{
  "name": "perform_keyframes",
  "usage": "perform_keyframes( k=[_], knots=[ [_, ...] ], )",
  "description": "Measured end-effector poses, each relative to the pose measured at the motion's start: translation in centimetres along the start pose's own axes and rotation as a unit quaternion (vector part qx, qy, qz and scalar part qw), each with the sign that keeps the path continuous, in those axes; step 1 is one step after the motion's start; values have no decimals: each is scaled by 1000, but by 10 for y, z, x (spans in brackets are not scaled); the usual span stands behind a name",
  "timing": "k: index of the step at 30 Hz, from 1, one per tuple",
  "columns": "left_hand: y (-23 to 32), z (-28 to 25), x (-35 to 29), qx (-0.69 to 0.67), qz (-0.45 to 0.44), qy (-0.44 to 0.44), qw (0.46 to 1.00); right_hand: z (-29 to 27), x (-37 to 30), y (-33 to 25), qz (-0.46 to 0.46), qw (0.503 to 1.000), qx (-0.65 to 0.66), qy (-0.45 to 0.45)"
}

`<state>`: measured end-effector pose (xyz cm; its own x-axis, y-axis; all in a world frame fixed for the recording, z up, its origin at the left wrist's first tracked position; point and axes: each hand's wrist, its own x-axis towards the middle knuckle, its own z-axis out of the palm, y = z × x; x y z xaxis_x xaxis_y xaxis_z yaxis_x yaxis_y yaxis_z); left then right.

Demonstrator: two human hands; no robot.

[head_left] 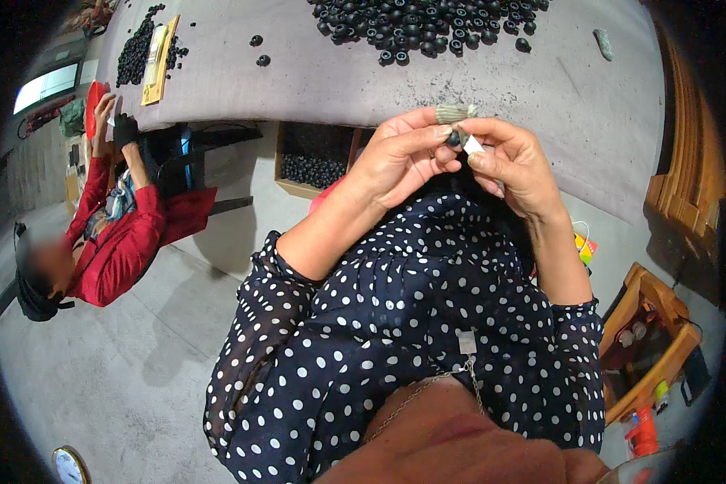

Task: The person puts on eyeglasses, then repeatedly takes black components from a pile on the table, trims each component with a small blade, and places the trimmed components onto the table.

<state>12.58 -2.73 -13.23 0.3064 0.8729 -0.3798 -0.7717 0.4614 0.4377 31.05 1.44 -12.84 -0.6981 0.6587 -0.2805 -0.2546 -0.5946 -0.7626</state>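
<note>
My left hand (pixel 411 155) pinches a round black bead (pixel 453 139), and my right hand (pixel 515 161) grips a small white piece (pixel 473 146) near the counter (pixel 242 93).

A strip of open cloth lies ahead of your bare hands (pixel 407 157) on the grey cloth-covered counter (pixel 323 97), widening leftward to two loose, round black pieces (pixel 263 60). A dense heap of glossy round black pieces (pixel 427 24) blocks you beyond; a small grey-green oblong piece (pixel 602 44) sits right.
</note>
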Motion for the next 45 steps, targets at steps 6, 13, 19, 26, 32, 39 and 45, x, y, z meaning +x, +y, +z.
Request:
perform_keyframes(
  k=[6, 13, 19, 26, 32, 39, 45],
  knots=[
    [3, -1, 0, 14, 8, 8, 1000, 6, -4, -5, -14, 999, -29, -8],
    [2, 0, 0, 28, 15, 12, 999, 5, -2, -5, -10, 999, -41, -7],
    [38, -20, -11, 182, 100, 67, 976, -2, -2, 2, -18, 998, -36, 43],
    [163, -94, -25, 477, 386, 371, 697, 0, 1, 6, -58, 996, -44, 53],
    [189, -123, -8, 593, 378, 344, 622, 5, 5, 7, -62, 994, -61, 60],
    [166, -102, -14, 615, 465, 405, 492, 6, 4, 8, -59, 995, -54, 66],
    [88, -52, 21, 703, 495, 153, 486, 10, 4, 4, -48, 994, -71, 68]
  ],
)
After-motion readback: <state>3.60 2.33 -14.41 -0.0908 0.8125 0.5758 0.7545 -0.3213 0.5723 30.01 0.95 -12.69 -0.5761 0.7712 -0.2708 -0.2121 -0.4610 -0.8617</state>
